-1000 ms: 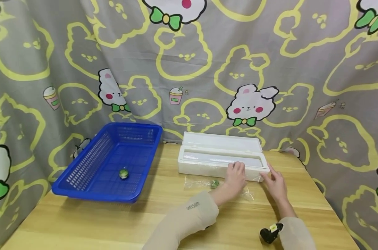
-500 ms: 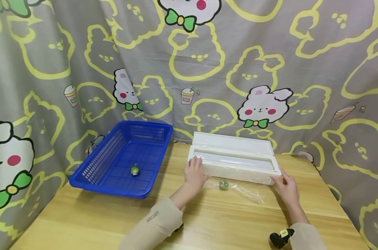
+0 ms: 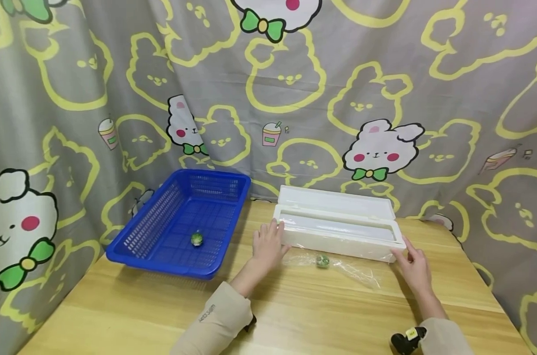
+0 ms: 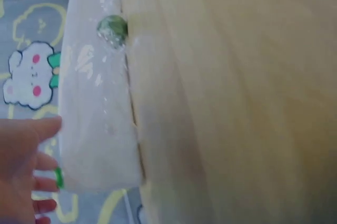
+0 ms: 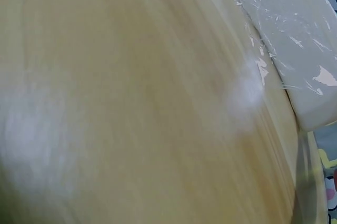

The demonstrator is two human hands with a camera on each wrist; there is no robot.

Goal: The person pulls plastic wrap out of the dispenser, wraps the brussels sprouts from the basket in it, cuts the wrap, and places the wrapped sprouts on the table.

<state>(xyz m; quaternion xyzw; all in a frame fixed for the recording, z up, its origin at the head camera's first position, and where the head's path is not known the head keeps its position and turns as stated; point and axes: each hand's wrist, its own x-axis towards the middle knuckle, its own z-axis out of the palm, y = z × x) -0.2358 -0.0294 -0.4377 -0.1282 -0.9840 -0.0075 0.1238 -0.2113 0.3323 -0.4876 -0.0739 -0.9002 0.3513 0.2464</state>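
A long white cling film dispenser (image 3: pixel 339 245) lies at the back right with its lid (image 3: pixel 337 201) raised. Inside it shows a pale roll (image 3: pixel 335 226). Clear film (image 3: pixel 357 274) hangs down the front onto the table, over a small round green thing (image 3: pixel 323 261), seen also as a green ball (image 4: pixel 112 30) in the left wrist view. My left hand (image 3: pixel 268 246) is at the box's left end, fingers spread, with a bit of green (image 4: pixel 59 177) by one fingertip. My right hand (image 3: pixel 414 271) grips the right front corner between thumb and fingers; the right wrist view does not show it.
A blue mesh basket (image 3: pixel 170 268) stands on the left, holding another small green piece (image 3: pixel 197 239) in film. Wood-grain table (image 3: pixel 312 315) lies in front. A patterned curtain (image 3: pixel 295 64) hangs close behind the box and basket.
My left hand has slid from the middle of the box's front edge to its left end, and its fingers have spread. The right hand stays at the right end. The head view has turned left.
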